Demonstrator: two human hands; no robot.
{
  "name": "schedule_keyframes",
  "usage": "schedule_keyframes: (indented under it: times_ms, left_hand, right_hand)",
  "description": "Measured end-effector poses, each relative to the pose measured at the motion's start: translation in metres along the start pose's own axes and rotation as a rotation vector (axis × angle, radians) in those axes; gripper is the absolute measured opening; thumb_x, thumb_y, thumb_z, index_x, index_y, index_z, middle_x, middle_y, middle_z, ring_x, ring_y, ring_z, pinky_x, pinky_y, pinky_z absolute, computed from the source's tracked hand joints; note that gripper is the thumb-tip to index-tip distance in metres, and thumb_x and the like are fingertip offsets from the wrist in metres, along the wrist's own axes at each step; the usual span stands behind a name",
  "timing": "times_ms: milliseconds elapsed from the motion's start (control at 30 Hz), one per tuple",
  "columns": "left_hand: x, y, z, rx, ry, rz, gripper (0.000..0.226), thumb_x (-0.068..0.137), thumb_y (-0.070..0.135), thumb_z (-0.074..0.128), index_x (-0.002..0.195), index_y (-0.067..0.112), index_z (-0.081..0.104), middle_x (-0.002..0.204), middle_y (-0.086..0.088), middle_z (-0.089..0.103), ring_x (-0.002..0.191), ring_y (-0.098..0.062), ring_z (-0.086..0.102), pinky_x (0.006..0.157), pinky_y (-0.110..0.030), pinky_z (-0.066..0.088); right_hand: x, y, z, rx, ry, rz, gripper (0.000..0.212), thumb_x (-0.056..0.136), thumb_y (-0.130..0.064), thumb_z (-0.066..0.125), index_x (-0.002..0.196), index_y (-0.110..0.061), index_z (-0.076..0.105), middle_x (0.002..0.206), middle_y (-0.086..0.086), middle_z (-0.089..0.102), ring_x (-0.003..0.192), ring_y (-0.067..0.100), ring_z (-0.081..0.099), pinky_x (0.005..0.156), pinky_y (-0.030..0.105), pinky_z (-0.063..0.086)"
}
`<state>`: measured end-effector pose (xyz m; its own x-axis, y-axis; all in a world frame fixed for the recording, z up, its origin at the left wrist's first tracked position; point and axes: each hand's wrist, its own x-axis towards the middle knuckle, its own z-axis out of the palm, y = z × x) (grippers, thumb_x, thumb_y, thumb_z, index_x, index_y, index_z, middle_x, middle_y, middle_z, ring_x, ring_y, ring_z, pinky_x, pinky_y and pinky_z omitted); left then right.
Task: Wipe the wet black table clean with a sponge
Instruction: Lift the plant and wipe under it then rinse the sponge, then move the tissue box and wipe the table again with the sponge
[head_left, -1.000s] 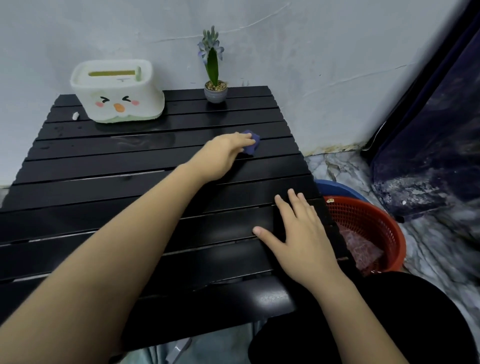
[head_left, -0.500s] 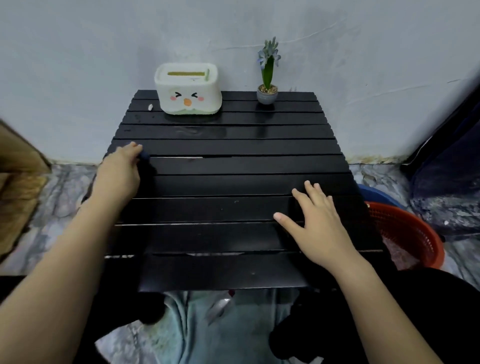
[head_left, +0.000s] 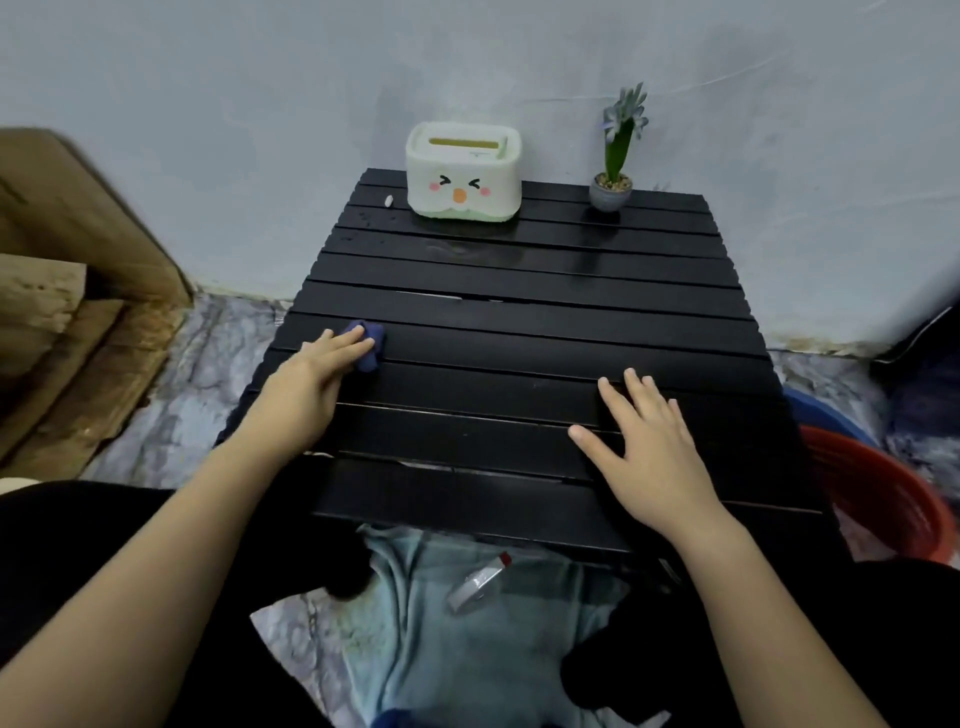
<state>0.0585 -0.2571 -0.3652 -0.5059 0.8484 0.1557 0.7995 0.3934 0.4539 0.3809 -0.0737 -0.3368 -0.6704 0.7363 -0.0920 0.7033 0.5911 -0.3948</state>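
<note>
My left hand (head_left: 311, 376) presses the sponge (head_left: 370, 345) flat against the desk (head_left: 519, 322), fingers laid over it, not curled round, so it is pinned under my fingertips near the left edge, about midway between near and far. My right hand (head_left: 644, 447) lies open and spread on the near right slats, holding nothing, only bracing the desk.

The far slats still look wet: there is a glossy patch and some droplets just in front of the tissue box (head_left: 463, 176), and more shine near the plant (head_left: 613, 179). I judge the wiping only partly done, with the far strip left.

What could go wrong from here:
- The sponge sits close to the left edge. A stroke pushed further left would carry it off onto the floor, since my fingers only press it down.
- The slats have gaps. A soft sponge can snag on a slat lip and bunch up or slip from under my fingers.
- Reaching to the far wet strip brings my hand near the box and the small, top-heavy plant pot. A broad sweep could knock either one.
- Water pushed along the slats would likely drip through the gaps onto the cloth (head_left: 467, 649) below.
- If I lean hard on my right hand, the desk may tip or shift.
</note>
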Motion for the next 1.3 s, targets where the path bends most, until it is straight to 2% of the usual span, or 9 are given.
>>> schedule_keyframes:
  times_ms: [200,333,467,633,800,933,1033,1133,1300]
  left_hand:
    - [0.009,0.001,-0.021,-0.002,0.237,-0.057,0.043,0.091,-0.007,0.051,0.131,0.006,0.058,0.137,-0.004,0.054,0.131,-0.025,0.049,0.112,-0.026,0.029]
    - [-0.004,0.042,0.006,-0.042,-0.023,0.217,0.060,0.087,-0.014,0.050,0.141,0.014,0.049,0.149,-0.001,0.041,0.141,-0.028,0.033,0.118,-0.042,0.026]
    - [-0.001,0.024,0.013,-0.001,-0.001,0.127,0.059,0.090,-0.011,0.050,0.142,0.016,0.047,0.151,-0.001,0.041,0.141,-0.033,0.033,0.117,-0.047,0.027]
    - [0.061,0.006,-0.008,-0.338,0.216,-0.127,0.038,0.095,0.004,0.055,0.131,0.014,0.060,0.133,0.003,0.058,0.126,-0.010,0.052,0.106,-0.008,0.032]
    - [0.164,-0.012,-0.034,-0.482,0.384,-0.210,0.030,0.097,0.006,0.050,0.122,0.016,0.064,0.113,0.015,0.063,0.106,0.005,0.061,0.091,0.003,0.035]
    - [0.238,-0.044,-0.028,-0.396,0.340,-0.191,0.033,0.096,0.003,0.045,0.121,0.015,0.063,0.106,0.008,0.069,0.080,0.012,0.058,0.085,-0.004,0.038]
    - [0.273,-0.066,-0.009,-0.294,0.286,-0.171,0.031,0.094,0.000,0.045,0.115,0.012,0.065,0.108,0.017,0.066,0.105,-0.009,0.061,0.092,-0.012,0.036]
    - [0.291,-0.073,0.018,-0.115,0.252,-0.217,0.028,0.092,-0.001,0.045,0.111,0.006,0.064,0.114,-0.008,0.065,0.115,-0.031,0.054,0.092,-0.031,0.041]
    - [0.295,-0.030,0.046,-0.032,0.243,-0.207,0.030,0.094,0.004,0.043,0.114,0.013,0.063,0.131,-0.004,0.060,0.126,-0.024,0.049,0.089,-0.034,0.040]
  right_hand:
    - [0.009,-0.009,-0.006,0.011,-0.004,0.032,0.076,0.093,-0.063,0.040,0.154,-0.020,0.028,0.164,0.005,0.012,0.152,0.019,0.000,0.123,0.039,0.001]
    - [0.026,-0.021,-0.004,0.034,0.009,-0.003,0.075,0.093,-0.063,0.042,0.153,-0.018,0.030,0.164,0.006,0.016,0.152,0.019,0.004,0.123,0.039,0.001]
    - [0.048,-0.028,0.004,0.001,0.033,-0.007,0.075,0.093,-0.063,0.041,0.153,-0.018,0.031,0.163,0.009,0.016,0.152,0.021,0.002,0.123,0.041,-0.001]
    - [0.100,-0.044,0.004,0.100,0.099,-0.042,0.074,0.093,-0.060,0.045,0.153,-0.018,0.030,0.163,0.007,0.015,0.152,0.018,-0.001,0.123,0.039,-0.003]
    - [0.197,-0.068,-0.007,0.404,0.084,-0.078,0.083,0.084,-0.059,0.063,0.153,-0.029,0.027,0.164,-0.007,0.012,0.150,0.008,-0.005,0.120,0.037,0.003]
    - [0.276,-0.074,-0.013,0.578,0.085,-0.129,0.099,0.073,-0.054,0.078,0.151,-0.040,0.020,0.160,-0.018,0.014,0.147,0.001,0.006,0.119,0.034,0.014]
    - [0.323,-0.075,-0.012,0.636,0.116,-0.202,0.109,0.065,-0.045,0.088,0.149,-0.044,0.019,0.144,-0.027,0.023,0.136,-0.004,0.018,0.111,0.026,0.019]
    - [0.360,-0.072,-0.008,0.639,0.105,-0.256,0.123,0.056,-0.039,0.094,0.152,-0.042,0.016,0.147,-0.026,0.023,0.137,-0.002,0.024,0.109,0.023,0.022]
    - [0.388,-0.063,0.001,0.774,0.120,-0.341,0.106,0.050,-0.026,0.097,0.138,-0.038,0.039,0.139,-0.014,0.049,0.124,0.011,0.054,0.102,0.039,0.050]
